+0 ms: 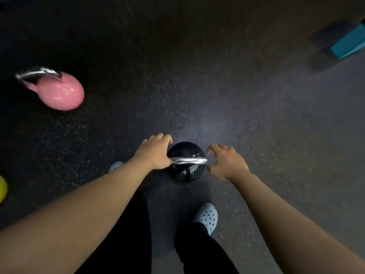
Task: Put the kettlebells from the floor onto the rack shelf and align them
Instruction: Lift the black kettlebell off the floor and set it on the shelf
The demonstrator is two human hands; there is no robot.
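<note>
A black kettlebell [184, 152] with a silver handle stands on the dark floor straight below me. My left hand [155, 153] wraps the left end of that handle. My right hand [225, 161] hovers at the handle's right end, fingers curled and apart, not clearly closed on it. A pink kettlebell [61, 91] with a silver handle lies on the floor at the far left. A yellow kettlebell [3, 187] shows only partly at the left edge. The rack shelf is out of view.
My legs in black trousers and a pale perforated clog [207, 216] stand just behind the black kettlebell; the other shoe [116, 166] peeks out under my left arm. A teal and dark object [347, 43] sits at the upper right.
</note>
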